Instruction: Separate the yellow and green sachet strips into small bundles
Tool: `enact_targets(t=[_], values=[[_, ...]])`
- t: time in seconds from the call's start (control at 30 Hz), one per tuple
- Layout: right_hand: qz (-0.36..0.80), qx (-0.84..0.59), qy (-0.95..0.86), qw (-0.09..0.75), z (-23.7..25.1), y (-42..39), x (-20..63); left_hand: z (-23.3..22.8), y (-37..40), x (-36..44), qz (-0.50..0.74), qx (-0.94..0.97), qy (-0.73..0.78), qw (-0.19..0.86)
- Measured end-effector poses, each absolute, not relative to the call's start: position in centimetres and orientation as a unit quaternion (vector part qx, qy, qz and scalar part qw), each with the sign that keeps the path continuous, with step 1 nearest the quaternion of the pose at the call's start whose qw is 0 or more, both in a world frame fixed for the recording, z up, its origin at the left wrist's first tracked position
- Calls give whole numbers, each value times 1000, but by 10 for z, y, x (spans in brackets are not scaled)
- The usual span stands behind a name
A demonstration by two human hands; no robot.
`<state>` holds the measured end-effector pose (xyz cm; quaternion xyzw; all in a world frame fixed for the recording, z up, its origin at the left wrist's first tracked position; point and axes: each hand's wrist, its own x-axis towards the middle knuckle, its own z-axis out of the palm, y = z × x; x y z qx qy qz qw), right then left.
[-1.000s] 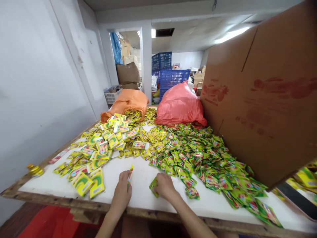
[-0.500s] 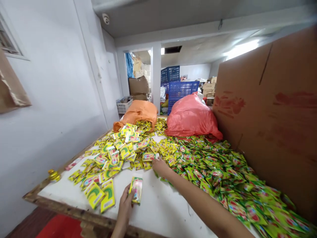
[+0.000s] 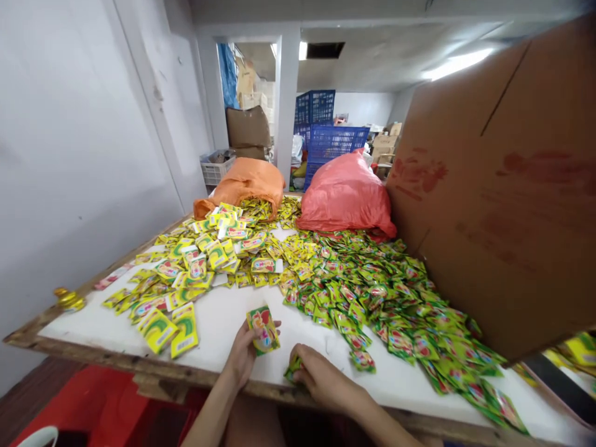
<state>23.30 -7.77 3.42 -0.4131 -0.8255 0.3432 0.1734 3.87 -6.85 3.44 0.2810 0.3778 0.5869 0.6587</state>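
My left hand (image 3: pixel 243 354) is closed round a yellow-green printed packet (image 3: pixel 263 330), held upright above the near edge of the table. Just to its right, my right hand (image 3: pixel 323 379) pinches a small green sachet (image 3: pixel 292 369), partly covered by the fingers. Larger yellow packets (image 3: pixel 185 332) lie on the left side, some with white flaps. A wide heap of green sachets (image 3: pixel 382 292) covers the right side, and small yellow sachets (image 3: pixel 298 251) lie in the middle.
An orange sack (image 3: pixel 251 177) with sachets at its mouth and a red sack (image 3: pixel 347 192) stand at the back. A large cardboard box (image 3: pixel 493 205) borders the right side. A gold object (image 3: pixel 69 299) sits at the left corner of the white table (image 3: pixel 223 338). Blue crates (image 3: pixel 338 143) are stacked beyond.
My right hand has come back from the middle of the pile towards me and now holds a green sachet. The packet in my left hand has turned and tilted. The view has dipped and shifted right.
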Motion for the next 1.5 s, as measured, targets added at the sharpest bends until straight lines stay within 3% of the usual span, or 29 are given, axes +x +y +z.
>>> enact_targets(t=[0.17,0.4,0.5,0.73,0.97,1.17,1.33,1.5], values=[[386,-429,-798,174,36,-80,243,41,-70,59,572,315,396,646],[501,-386,-646,427,72,-42,252,32,-73,73,529,428,459,572],[490,-364,-636,472,81,-27,241,28,-73,78,490,491,465,550],[286,-423,-783,356,72,-23,234,26,-78,81,477,543,443,530],[259,-418,-845,211,88,-28,239,22,-79,84,476,541,426,547],[243,-447,-837,201,102,-30,233,21,-76,82,479,561,426,524],[152,-483,-838,204,100,-31,224,16,-74,80,484,587,447,471],[256,-403,-843,247,97,-33,226,18,-75,78,504,556,418,512]])
